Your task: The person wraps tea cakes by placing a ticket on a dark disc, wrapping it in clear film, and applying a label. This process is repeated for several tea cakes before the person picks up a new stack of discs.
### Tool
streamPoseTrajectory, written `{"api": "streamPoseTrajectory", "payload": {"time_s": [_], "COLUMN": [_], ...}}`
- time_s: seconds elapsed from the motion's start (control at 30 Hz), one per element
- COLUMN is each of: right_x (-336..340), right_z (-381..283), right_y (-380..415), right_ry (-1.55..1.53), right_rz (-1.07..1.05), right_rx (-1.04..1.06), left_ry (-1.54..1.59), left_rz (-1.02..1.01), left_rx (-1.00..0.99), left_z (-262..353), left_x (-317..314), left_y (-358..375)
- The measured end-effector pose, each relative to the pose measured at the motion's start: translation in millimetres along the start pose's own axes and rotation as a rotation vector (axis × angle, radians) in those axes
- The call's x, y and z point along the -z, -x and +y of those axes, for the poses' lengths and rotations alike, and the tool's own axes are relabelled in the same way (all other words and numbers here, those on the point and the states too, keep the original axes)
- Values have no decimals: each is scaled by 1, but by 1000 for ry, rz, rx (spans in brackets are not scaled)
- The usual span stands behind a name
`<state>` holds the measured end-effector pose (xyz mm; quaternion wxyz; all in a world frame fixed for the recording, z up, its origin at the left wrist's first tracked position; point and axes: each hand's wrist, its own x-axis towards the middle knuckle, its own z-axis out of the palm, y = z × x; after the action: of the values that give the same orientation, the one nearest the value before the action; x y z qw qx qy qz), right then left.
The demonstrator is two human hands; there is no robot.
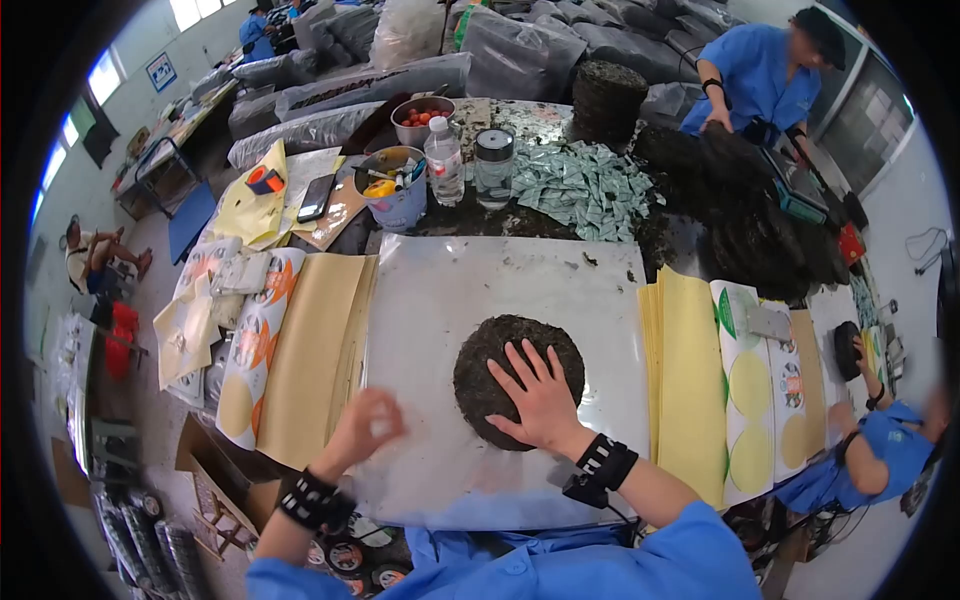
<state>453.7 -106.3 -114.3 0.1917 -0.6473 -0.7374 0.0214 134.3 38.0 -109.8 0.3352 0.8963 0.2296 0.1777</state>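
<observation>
A dark, round pressed cake, like compressed tea, lies on a shiny pale metal sheet in front of me. My right hand rests flat on top of it with the fingers spread, covering its right half. To the left of the cake, my left hand hovers above the sheet, apart from the cake. Its fingers are curled toward the thumb and slightly blurred; anything small between them is hidden. Dark crumbs are scattered near the sheet's far edge.
Brown paper lies left, yellow paper right. Behind stand a bucket of tools, a water bottle, a jar, green packets and a dark stack. Co-workers are at the right and lower right.
</observation>
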Motion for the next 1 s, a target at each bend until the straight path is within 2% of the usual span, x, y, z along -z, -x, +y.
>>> {"api": "streamPoseTrajectory", "payload": {"time_s": [0.03,0.1,0.13,0.17,0.27,0.4,0.47,0.5,0.57,0.63,0.7,0.73,0.8,0.87,0.9,0.97,1.0], "right_x": [0,1,0,-1,-1,-4,-6,-6,-5,-3,-4,-5,-6,-5,-7,-7,-2], "right_z": [0,0,0,1,-1,-3,-5,-6,-7,-4,-7,-6,-6,-7,-7,-8,-11], "right_y": [-1,-3,-4,-4,-2,-7,-11,-11,-8,-14,-12,-11,-11,-11,-10,-12,-13], "right_ry": [7,-2,3,8,6,34,44,52,46,43,63,60,55,85,88,116,123], "right_rz": [3,9,14,22,38,63,85,94,89,96,76,69,64,60,61,19,-15], "right_rx": [3,9,16,21,4,-25,-43,-72,-74,-50,-69,-71,-67,-69,-83,-108,-115], "left_ry": [-48,-99,-253,-254,-34,-76,-273,-276,-429,-477,-82,-77,-299,-576,-571,-345,-359], "left_rz": [-254,-545,-520,-532,-384,-424,-487,-489,-839,-880,-811,-810,-732,-191,-198,661,517], "left_rx": [-79,-69,-68,-65,-4,25,-216,-221,2,51,289,299,192,-212,-224,-345,-140], "left_z": [-2,17,28,27,4,18,42,43,43,23,15,15,20,98,99,101,101], "left_x": [9,4,-9,-11,-23,-18,-13,-13,-19,-24,-18,-20,-23,6,-1,-22,-38], "left_y": [23,52,62,70,77,70,53,49,47,44,45,50,49,4,1,0,-17]}}
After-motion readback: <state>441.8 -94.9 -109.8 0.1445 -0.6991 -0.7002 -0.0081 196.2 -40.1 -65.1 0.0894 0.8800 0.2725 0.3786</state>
